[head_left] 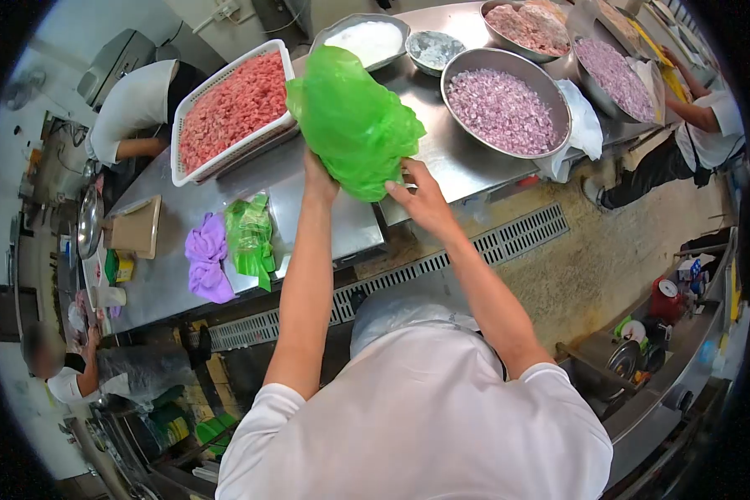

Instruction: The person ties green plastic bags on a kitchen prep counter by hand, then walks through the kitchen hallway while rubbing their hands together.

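Note:
A puffed-out green plastic bag is held up above the steel table's front edge. My left hand is at the bag's lower left, its fingers partly hidden behind the plastic. On the lower right, my right hand pinches the bag's edge between thumb and fingers. Left of the bag stands a white basket of ground meat. A steel bowl with chopped purple onion is to the right. More green bags lie beside a purple cloth or bag on the table.
Behind are a pan of white powder, a small bowl, a meat bowl and another onion bowl. People are at the upper left, lower left and right. A drain grate crosses the floor.

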`<state>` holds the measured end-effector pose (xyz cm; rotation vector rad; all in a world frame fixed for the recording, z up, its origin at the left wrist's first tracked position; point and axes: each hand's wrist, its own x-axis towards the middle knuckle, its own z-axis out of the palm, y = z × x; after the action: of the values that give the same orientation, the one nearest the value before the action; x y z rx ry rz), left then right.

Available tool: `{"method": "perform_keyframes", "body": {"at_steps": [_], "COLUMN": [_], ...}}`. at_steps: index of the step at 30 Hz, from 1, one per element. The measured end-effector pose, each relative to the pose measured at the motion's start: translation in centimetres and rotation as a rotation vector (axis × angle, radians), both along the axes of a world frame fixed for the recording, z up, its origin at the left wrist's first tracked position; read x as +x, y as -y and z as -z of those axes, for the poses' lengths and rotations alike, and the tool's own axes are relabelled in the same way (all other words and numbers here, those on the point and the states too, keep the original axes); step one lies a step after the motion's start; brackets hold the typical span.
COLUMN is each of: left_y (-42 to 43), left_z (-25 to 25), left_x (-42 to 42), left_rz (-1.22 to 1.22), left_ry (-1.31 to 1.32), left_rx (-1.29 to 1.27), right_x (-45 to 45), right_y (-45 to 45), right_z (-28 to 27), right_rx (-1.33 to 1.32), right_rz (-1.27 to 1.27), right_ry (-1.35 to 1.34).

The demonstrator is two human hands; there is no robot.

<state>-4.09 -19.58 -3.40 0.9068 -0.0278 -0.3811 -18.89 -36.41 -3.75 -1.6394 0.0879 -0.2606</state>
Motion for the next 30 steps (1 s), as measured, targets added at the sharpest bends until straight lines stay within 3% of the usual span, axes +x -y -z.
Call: {"method": "perform_keyframes", "body": {"at_steps": [7, 22, 25, 30], "left_y": [0.0, 0.5, 0.6, 0.3], "left_z": [1.0, 1.4, 1.2, -0.3], "left_x": [2.4, -0.8, -2.5, -5.4], "left_rz": [0.089, -0.046, -0.111, -0.062], "left_ry": [-0.046, 0.052, -0.022, 0.114], "left_rx": [-0.054, -0.074, -0.018, 0.211], "right_x": [0.1, -1.4, -1.5, -1.9], "right_y": [-0.8, -0.4, 0.4, 2.9], "right_z": [0.2, 0.6, 1.3, 1.3], "right_rx": [-0.047, 0.012, 0.061, 0.118], "right_rz": [-0.054, 0.0, 0.037, 0.09], "right_ry": [0.061, -0.027, -0.05, -0.096]}}
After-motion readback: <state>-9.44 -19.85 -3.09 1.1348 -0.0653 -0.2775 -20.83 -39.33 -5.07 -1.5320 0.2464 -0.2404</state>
